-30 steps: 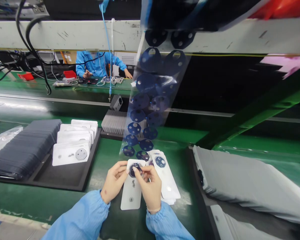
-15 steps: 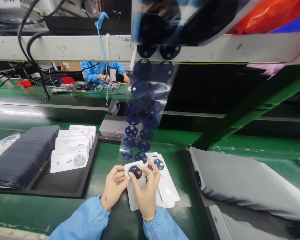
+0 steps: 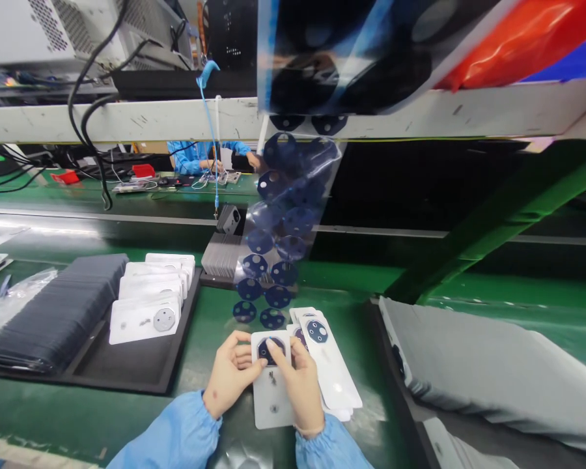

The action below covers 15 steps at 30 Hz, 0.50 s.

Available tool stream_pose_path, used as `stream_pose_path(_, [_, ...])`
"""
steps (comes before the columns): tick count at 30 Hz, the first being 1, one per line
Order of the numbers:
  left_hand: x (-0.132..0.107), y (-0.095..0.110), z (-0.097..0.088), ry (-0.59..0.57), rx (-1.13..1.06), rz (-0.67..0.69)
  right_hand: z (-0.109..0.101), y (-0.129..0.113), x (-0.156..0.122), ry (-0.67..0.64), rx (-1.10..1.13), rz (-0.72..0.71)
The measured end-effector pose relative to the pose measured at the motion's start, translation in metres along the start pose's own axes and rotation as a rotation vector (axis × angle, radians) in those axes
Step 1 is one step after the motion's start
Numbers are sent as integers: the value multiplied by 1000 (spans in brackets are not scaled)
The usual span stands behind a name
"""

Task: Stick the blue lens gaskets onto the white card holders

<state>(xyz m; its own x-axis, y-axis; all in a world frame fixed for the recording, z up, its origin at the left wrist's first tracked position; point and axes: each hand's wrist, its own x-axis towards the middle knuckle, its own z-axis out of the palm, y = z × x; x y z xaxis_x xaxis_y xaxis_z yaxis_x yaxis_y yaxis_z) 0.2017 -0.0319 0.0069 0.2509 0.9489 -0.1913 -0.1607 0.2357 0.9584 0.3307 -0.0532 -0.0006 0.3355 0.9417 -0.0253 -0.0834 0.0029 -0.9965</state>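
Pinching a white card (image 3: 272, 405) aligned twelve to six o'clock, left hand (image 3: 232, 376) at nine and right hand (image 3: 301, 385) at three thumb its dark disc (image 3: 263, 346) near twelve.

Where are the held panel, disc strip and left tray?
Held panel (image 3: 266, 395): head view, on its pale face, below the dark disc.
Disc strip (image 3: 297, 221): head view, on a dark disc partway down.
Left tray (image 3: 127, 365): head view, on its bare floor.
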Motion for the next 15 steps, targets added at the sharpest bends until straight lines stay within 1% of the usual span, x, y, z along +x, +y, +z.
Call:
stream_pose_path(5, [0, -2, 0, 1, -17, -9, -4, 3, 3, -6, 56, 61])
stream_pose_path(11, [2, 1, -5, 21, -51, 4, -6, 3, 0, -99, 251, 174])
stream_pose_path(13, [1, 3, -6, 25, -80, 11, -5, 1, 0, -133, 281, 181])
stream_pose_path(15, [0, 5, -7, 38, -108, 24, -4, -2, 0, -183, 289, 157])
